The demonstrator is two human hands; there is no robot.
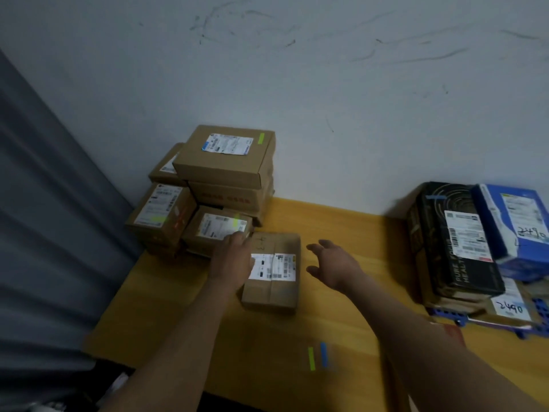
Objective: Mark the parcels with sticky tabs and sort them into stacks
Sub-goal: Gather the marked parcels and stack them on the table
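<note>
A small brown parcel point(274, 288) with a white label lies on the yellow table point(341, 233). My left hand point(233, 260) rests on its left side, fingers reaching toward a tabbed box behind it. My right hand point(332, 264) hovers open just right of the parcel, touching nothing. A stack of brown parcels point(219, 173) with green tabs stands at the back left. Near the front edge lie a green sticky tab point(311, 358) and a blue sticky tab point(323, 354).
At the right, a black box point(451, 242) and a blue box point(517, 227) marked 2490 sit on other parcels over a blue crate point(537, 313). A grey curtain point(53, 218) hangs at the left. A white wall stands behind.
</note>
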